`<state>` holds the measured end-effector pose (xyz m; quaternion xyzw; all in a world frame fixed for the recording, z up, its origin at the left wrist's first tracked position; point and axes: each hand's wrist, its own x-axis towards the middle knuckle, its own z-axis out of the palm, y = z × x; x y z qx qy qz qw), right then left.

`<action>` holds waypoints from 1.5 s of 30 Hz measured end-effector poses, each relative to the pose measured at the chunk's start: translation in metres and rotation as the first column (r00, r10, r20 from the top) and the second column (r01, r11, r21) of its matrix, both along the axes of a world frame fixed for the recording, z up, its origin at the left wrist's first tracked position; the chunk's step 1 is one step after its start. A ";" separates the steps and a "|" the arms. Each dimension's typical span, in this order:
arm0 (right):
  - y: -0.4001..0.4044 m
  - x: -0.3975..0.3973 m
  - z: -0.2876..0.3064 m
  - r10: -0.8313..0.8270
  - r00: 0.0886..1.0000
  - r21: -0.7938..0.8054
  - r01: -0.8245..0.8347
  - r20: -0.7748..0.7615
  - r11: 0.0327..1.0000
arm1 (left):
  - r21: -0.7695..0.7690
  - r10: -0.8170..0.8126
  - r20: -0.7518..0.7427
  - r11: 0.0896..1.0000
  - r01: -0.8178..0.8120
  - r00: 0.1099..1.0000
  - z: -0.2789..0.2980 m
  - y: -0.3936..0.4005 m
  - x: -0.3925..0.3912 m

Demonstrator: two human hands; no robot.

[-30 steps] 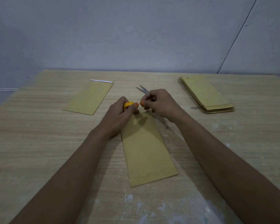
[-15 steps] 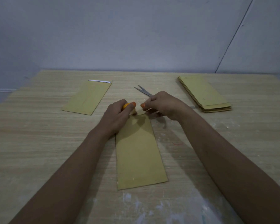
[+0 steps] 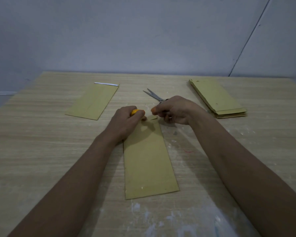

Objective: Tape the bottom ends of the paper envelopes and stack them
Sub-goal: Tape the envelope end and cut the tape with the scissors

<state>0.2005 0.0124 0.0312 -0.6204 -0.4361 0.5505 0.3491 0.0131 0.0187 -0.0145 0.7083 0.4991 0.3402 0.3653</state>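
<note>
Head view: the hands are now pulled slightly apart over the center envelope [image 3: 148,161]'s far end, left hand [image 3: 126,123] wrapped round the orange tape roll [image 3: 134,112], right hand [image 3: 175,109] curled, contents unclear, open table [image 3: 41,151] left either side.

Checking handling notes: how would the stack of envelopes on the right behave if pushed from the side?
The stack of envelopes already looks fanned at its edges, so it would probably shear apart. Thin paper on the smooth table likely slides easily.
</note>
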 end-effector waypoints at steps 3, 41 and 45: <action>0.001 0.000 -0.001 -0.007 0.986 -0.076 -0.005 -0.165 0.997 | 0.001 0.007 -0.011 1.000 -0.007 1.000 -0.002 0.001 0.000; -0.014 -0.009 -0.016 -0.099 0.969 0.248 0.041 0.228 0.968 | 0.020 0.051 -0.059 0.999 -0.050 0.997 -0.003 0.008 0.004; -0.010 -0.010 -0.023 -0.173 0.932 0.293 0.077 0.319 0.953 | 0.083 0.091 -0.120 0.993 -0.081 0.989 -0.004 0.008 0.007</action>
